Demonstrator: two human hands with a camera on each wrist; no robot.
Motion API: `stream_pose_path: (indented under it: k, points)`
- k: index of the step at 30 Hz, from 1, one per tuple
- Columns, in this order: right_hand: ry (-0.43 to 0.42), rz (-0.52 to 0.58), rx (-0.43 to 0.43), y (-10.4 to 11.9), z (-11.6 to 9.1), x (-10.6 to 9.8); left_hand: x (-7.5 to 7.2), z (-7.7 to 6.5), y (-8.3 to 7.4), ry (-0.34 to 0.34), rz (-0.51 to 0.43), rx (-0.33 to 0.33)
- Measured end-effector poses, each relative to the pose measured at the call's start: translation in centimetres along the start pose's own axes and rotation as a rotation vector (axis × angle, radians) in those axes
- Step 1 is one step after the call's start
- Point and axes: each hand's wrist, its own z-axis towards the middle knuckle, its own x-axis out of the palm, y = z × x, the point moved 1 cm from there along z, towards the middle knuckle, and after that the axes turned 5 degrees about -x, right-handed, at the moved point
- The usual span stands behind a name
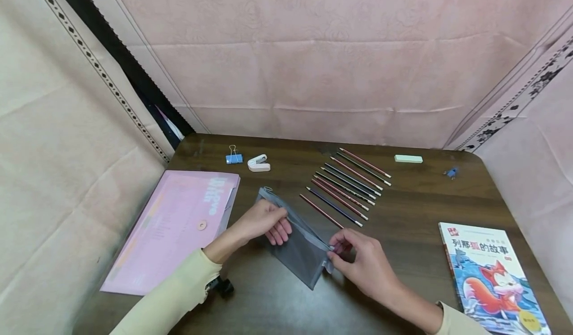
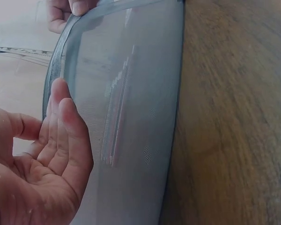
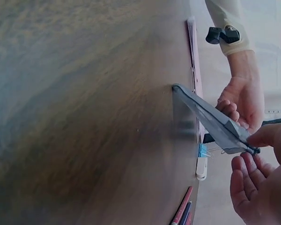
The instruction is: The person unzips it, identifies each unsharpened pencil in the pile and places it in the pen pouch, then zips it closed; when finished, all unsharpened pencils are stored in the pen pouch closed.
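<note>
A grey see-through mesh zipper pouch is held up at a slant over the middle of the table, its zipper edge on top. My left hand grips that upper edge around its middle, with the fingers along the near face and the thumb above. At the pouch's right end, my right hand pinches the corner by the zipper end between thumb and fingers. In the left wrist view, pencils show faintly through the mesh. Several pencils lie in a slanted row on the table just beyond the pouch.
A pink document folder lies at left. Toward the back are a blue binder clip, a white stapler, a pale green eraser and a small blue object. A fox picture book lies at right. Cloth curtains surround the table.
</note>
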Motion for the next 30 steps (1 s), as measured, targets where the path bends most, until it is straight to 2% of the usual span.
stream_pose_path:
  k: [3, 6, 9, 12, 21, 30]
  points:
    - [0.036, 0.084, 0.034, -0.5, 0.1, -0.1, -0.1, 0.0, 0.1, 0.012, -0.008, 0.0]
    - [0.072, 0.152, 0.111, -1.1, 0.1, -0.2, -0.1, -0.1, 0.3, 0.038, -0.019, 0.009]
    - [0.096, 0.168, 0.186, -1.7, 0.1, -0.4, -0.1, -0.1, 0.6, 0.057, -0.025, 0.022]
    - [0.109, 0.161, 0.212, -2.2, 0.1, -0.7, -0.1, -0.2, 0.9, 0.047, -0.024, 0.034]
    - [0.092, 0.128, 0.222, -4.1, 1.3, -2.1, 0.2, -0.2, 1.2, 0.037, -0.053, 0.026]
    - [0.11, -0.079, 0.076, -6.2, 4.2, -2.2, 0.8, 0.2, 1.5, 0.039, -0.063, 0.018]
